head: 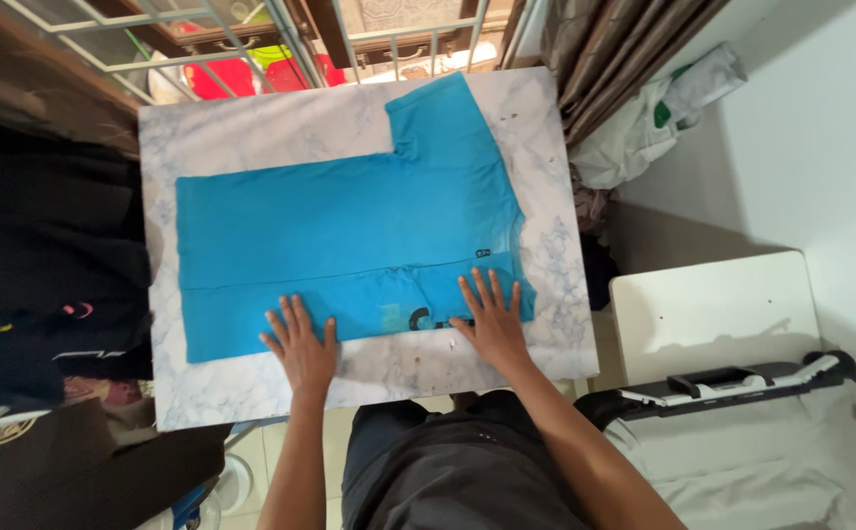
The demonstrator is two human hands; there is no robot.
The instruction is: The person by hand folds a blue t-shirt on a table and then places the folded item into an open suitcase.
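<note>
Both palms flat on the folded edge of the blue shirt

My left hand (300, 344) and right hand (490, 319) lie open, fingers spread, gripping nothing, pressing the near folded strip of the blue T-shirt (349, 221) spread across the marbled worktop (251, 128); I judge pressing evenly and sweeping outward along the crease keeps it straight, the far sleeve lying flat

White chair (712, 314), dark clothes pile (45, 255), brown curtain (614, 49), red basin (222, 77)
</note>
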